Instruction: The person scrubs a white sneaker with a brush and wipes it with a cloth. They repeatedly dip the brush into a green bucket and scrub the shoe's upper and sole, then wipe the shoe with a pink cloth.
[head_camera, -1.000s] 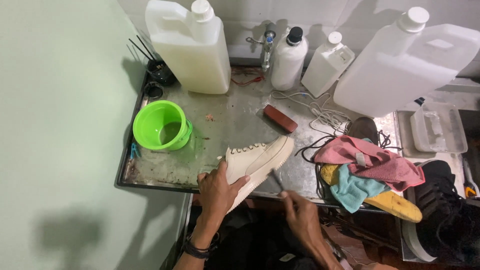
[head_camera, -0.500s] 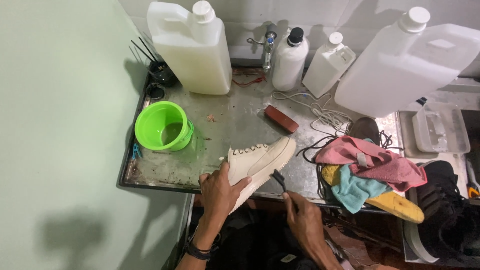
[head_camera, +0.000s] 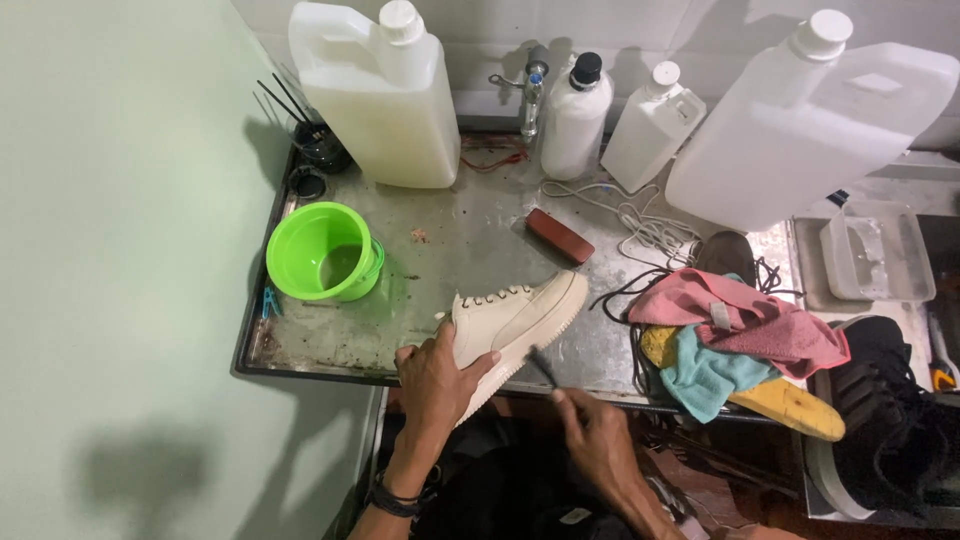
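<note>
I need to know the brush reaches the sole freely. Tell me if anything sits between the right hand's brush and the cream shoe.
Nothing visible does. The left hand grips the cream shoe at its heel end, and the small dark brush in the right hand meets the sole's edge directly. The cloths lie off to the side.

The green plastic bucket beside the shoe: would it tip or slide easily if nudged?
The green plastic bucket looks thin-walled and nearly empty, so probably light. The wet-looking metal tray under it would likely let it slide. Its wide mouth and squat shape suggest it would sooner skid than tip.
</note>
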